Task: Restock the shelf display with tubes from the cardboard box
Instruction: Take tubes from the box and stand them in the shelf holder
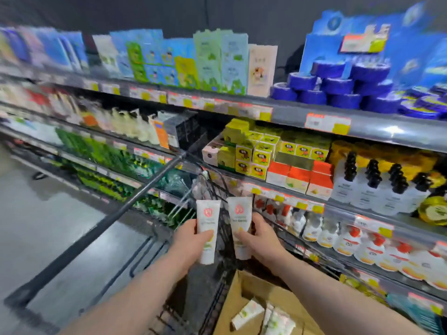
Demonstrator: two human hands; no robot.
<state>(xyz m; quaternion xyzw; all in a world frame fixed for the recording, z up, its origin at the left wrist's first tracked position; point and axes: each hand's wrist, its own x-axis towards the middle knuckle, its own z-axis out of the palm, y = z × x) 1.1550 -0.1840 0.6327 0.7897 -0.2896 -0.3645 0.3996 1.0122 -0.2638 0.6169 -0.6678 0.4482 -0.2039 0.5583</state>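
Observation:
Each of my hands holds one white tube upright, cap end down. My left hand (pixel 187 240) grips the left tube (pixel 207 223), and my right hand (pixel 260 238) grips the right tube (pixel 239 218). Both tubes carry a pink round logo near the top. They hover above the cart, in front of the shelf's lower rows. Below my right forearm sits the open cardboard box (pixel 232 301), with a few more white tubes (pixel 248 313) lying loose inside. The view is blurred by motion.
A black wire shopping cart (pixel 150 240) carries the box, its long rail (pixel 116 213) running up-left. Stocked shelves fill the right: white pump bottles (pixel 358 243), yellow and orange cartons (pixel 263 155), blue jars (pixel 338 88) on top. Grey aisle floor (pixel 48 226) lies left.

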